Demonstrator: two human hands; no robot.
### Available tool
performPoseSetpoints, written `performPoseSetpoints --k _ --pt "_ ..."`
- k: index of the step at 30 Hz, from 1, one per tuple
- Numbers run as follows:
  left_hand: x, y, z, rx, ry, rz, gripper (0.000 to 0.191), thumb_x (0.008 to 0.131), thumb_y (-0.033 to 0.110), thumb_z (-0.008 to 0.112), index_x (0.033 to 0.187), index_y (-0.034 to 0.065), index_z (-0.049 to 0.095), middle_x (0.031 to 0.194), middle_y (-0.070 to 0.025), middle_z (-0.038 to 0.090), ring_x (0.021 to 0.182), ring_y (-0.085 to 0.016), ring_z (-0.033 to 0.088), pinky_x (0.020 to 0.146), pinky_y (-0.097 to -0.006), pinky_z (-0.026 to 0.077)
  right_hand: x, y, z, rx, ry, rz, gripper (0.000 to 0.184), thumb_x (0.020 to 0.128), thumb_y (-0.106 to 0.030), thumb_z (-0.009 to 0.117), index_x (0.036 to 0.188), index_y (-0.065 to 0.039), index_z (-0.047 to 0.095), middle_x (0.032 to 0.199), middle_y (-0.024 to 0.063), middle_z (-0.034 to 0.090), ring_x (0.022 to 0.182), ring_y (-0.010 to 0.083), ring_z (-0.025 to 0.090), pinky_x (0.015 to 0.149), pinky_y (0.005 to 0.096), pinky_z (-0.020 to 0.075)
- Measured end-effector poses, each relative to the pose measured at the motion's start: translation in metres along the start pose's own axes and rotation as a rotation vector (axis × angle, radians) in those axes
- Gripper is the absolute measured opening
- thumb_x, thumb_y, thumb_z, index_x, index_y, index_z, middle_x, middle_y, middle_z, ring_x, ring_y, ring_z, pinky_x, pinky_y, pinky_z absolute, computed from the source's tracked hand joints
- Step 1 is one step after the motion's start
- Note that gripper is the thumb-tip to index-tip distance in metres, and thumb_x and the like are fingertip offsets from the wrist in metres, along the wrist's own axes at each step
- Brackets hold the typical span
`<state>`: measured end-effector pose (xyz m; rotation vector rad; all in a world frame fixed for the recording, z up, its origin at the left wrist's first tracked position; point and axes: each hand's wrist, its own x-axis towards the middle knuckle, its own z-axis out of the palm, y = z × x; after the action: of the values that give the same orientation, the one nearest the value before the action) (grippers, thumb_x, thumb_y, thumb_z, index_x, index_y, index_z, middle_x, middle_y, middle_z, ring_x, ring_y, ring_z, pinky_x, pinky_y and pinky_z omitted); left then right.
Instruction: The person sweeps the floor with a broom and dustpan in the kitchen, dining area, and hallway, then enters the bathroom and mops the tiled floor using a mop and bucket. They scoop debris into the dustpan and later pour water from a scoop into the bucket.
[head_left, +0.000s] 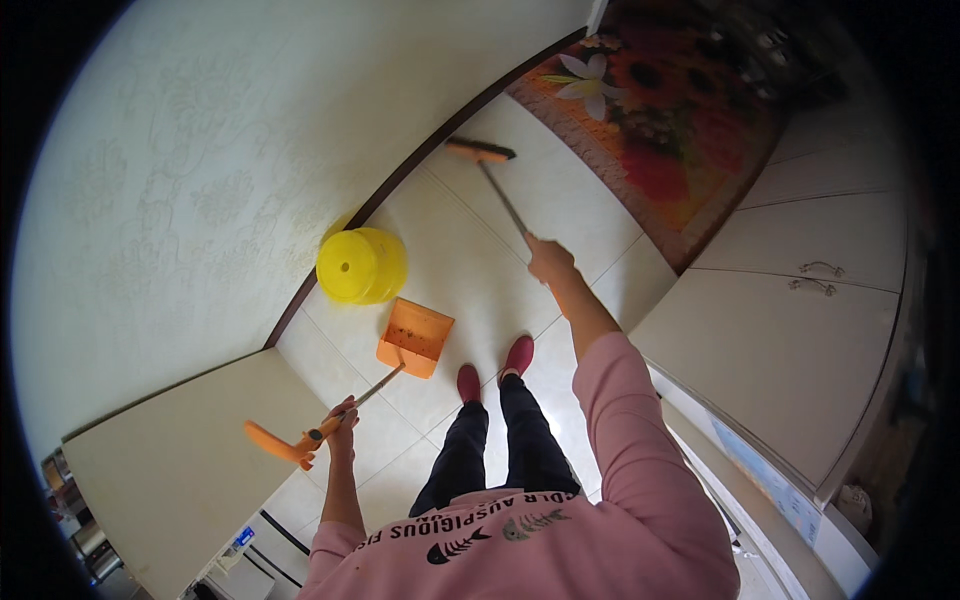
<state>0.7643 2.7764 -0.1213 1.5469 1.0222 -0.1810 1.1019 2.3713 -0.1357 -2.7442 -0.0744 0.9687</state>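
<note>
My right hand (551, 259) grips the handle of a broom (481, 153) with an orange head and dark bristles. The broom head lies on the tiled floor between the wall and a floral mat. With my left hand (342, 427) I hold the metal pole of a long-handled dustpan, just below its orange grip. The orange dustpan (415, 336) rests on the floor beside a yellow plastic stool (349, 266), with small dark debris in its pan.
A patterned wall with a dark baseboard (409, 161) runs along the left. The floral mat (652, 127) covers the floor at the upper right. White cabinets (772, 330) stand on the right, and a pale flat panel (187, 457) is at the lower left.
</note>
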Motion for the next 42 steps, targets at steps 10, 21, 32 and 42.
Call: performPoseSetpoints --k 10,21,32,42 --pt "-0.008 -0.043 -0.043 0.027 -0.145 0.15 0.015 0.075 0.004 0.06 0.09 0.0043 0.064 0.113 -0.0097 0.059 0.093 -0.013 0.055 0.073 -0.0236 0.044 -0.267 0.06 0.072 -0.155 -0.478 -0.107 0.069 0.073 -0.007 0.048 0.136 -0.029 0.031 0.093 0.0156 0.062 0.087 0.0311 0.06 0.07 0.041 0.0468" --pt "0.001 -0.034 -0.062 0.135 -0.342 0.245 0.018 0.074 -0.004 0.057 0.088 0.0038 0.066 0.11 -0.0129 0.06 0.104 -0.019 0.055 0.092 -0.0287 0.039 -0.209 0.051 0.117 0.594 0.001 0.323 0.072 0.071 -0.003 0.048 0.139 -0.018 0.027 0.076 0.0212 0.061 0.049 0.0249 0.058 0.048 0.0371 0.05" --pt "0.006 -0.022 -0.066 0.212 -0.499 0.321 0.022 0.073 -0.006 0.056 0.092 0.001 0.065 0.107 -0.0148 0.061 0.106 -0.023 0.055 0.094 -0.0311 0.039 -0.414 -0.005 0.183 0.721 -0.216 0.074 0.066 0.068 -0.012 0.055 0.131 -0.022 0.04 0.086 0.0149 0.063 0.058 0.0226 0.061 0.053 0.0311 0.0502" --pt "0.023 0.0 -0.069 0.438 -0.683 0.42 0.018 0.076 -0.007 0.055 0.088 0.0018 0.064 0.112 -0.0124 0.059 0.103 -0.021 0.056 0.086 -0.0275 0.043 -0.389 0.04 0.234 0.961 0.188 0.591 0.07 0.07 -0.005 0.05 0.137 -0.014 0.03 0.07 0.014 0.057 0.048 0.0195 0.055 0.047 0.0327 0.0492"
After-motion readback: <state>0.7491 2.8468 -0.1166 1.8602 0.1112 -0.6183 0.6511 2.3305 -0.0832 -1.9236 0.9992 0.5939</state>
